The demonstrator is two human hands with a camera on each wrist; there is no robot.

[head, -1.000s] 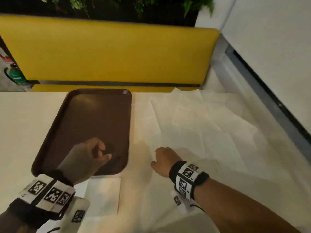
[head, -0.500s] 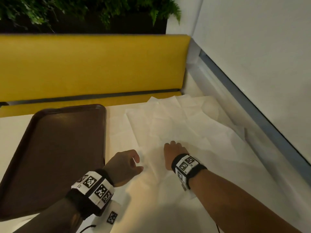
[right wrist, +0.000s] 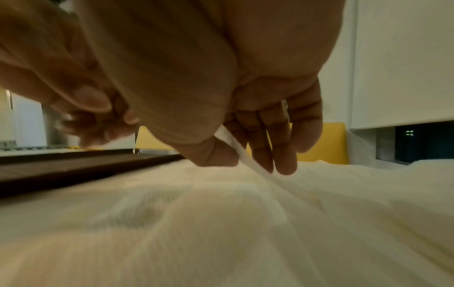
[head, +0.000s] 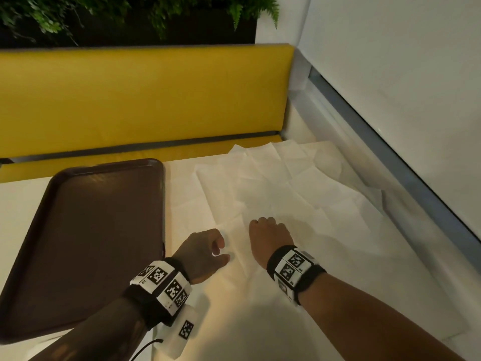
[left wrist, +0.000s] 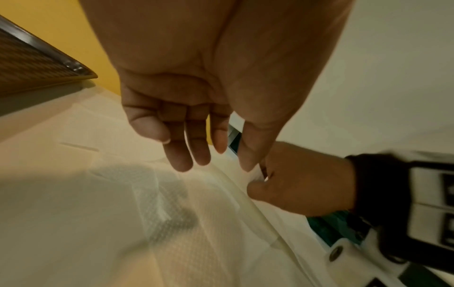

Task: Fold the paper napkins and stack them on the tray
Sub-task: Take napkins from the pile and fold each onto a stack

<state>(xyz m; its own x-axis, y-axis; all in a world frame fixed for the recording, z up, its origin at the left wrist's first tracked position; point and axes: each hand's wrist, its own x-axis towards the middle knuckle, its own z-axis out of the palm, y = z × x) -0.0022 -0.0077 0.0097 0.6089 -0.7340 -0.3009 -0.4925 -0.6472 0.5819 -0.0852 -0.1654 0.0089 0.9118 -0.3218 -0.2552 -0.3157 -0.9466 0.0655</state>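
Presently picking up 1 sheet: right hand pinching an edge of the white unfolded paper napkins, spread right of the bare brown plastic tray; left hand loosely curled, holding nothing, near. Next: lift clear, fold.

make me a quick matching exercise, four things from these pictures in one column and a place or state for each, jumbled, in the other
1 tray
2 right hand
3 bench back
4 left hand

a yellow, behind the table
b pinches a napkin edge
c brown, nothing on it
d loosely curled, holds nothing

Pairs: 1-c, 2-b, 3-a, 4-d. The pinched napkin shows in the right wrist view.
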